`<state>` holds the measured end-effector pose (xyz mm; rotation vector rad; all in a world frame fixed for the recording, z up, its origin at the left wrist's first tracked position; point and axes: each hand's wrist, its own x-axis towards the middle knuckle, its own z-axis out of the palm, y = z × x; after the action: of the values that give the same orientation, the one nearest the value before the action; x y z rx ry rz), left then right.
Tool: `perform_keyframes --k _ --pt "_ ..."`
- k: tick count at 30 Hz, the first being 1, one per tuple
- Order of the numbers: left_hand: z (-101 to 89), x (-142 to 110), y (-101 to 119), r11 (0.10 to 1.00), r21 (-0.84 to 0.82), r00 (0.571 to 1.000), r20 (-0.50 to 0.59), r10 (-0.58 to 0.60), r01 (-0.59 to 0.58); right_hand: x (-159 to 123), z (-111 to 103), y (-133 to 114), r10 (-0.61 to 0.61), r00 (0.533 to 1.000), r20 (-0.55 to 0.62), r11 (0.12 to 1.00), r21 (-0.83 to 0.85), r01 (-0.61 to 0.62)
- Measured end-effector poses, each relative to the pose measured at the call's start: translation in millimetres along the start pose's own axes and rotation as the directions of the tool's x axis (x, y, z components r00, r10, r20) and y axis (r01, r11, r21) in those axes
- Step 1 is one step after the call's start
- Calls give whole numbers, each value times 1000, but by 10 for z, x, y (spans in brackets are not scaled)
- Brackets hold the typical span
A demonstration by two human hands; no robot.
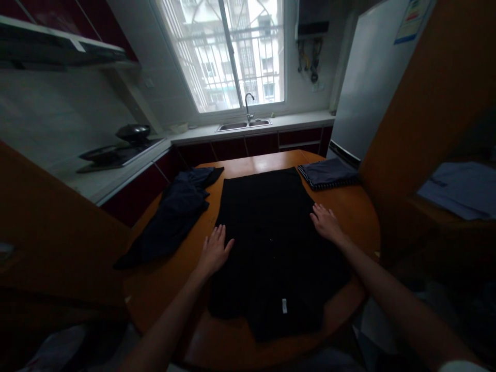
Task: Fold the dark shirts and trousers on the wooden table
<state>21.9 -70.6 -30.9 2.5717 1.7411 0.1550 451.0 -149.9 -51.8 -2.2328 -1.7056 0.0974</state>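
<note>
A black collared shirt (pixel 267 217) lies spread flat on the round wooden table (pixel 170 289). Its collar, with a small white label, points toward me, and its hem is at the far side. On the shirt's left edge rests my left hand (pixel 216 250), fingers stretched out and holding nothing. My right hand (pixel 325 221) lies flat at the opposite edge, its fingers also extended over the cloth. Both hands touch the black fabric.
A crumpled dark blue garment (pixel 174 212) lies on the table's left side. Folded grey and striped clothes (pixel 329 173) sit at the far right. Beyond are a counter with a sink (pixel 244 125), a stove with a pan (pixel 134 133) and a fridge (pixel 372 77).
</note>
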Motion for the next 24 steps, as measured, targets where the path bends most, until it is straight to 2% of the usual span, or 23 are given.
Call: perform_keyframes --k 6,10,12,15,18,20,24 --pt "30 20 -19 1000 -17 999 -29 -19 19 3 30 81 76 994 -74 997 16 -75" --pt "-11 33 -21 998 -60 991 -133 -10 2 28 68 171 108 984 -141 989 113 -92" --pt "-36 30 -15 997 -75 987 -156 25 -37 42 79 206 106 976 -191 979 192 -69" --pt "-38 26 -26 995 -87 997 -50 52 -56 45 70 200 9 969 -247 954 293 66" --pt "0 42 -83 996 -88 999 24 34 -32 20 50 132 -198 962 -189 924 292 248" --pt "30 62 -134 996 -93 1000 11 1 0 -1 49 86 -271 956 -113 928 235 290" --pt "51 85 -191 994 -105 999 0 -37 36 -23 80 70 -157 987 -41 983 90 160"
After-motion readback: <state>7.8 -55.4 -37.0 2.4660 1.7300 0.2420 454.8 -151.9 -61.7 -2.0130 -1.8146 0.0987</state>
